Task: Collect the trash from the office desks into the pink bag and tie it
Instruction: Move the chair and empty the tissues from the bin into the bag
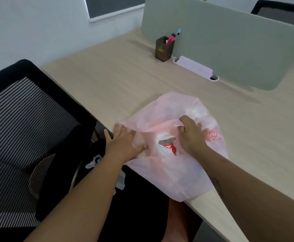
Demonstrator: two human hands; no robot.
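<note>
Pink bag (174, 173) on desk (125, 81) near edge, mouth gaping, red can (171, 148) inside; left hand (125, 144) spread flat on left rim, right hand (191, 135) pinching far rim; gather both rims toward can, twist, knot tight

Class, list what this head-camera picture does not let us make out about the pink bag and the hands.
- Pink bag contents: only a red can shows through the opening; film veils the rest.
- Right hand fingertips: buried in plastic folds.
- Left hand grip: palm hidden underneath.
- Pen holder contents: too small.
</note>
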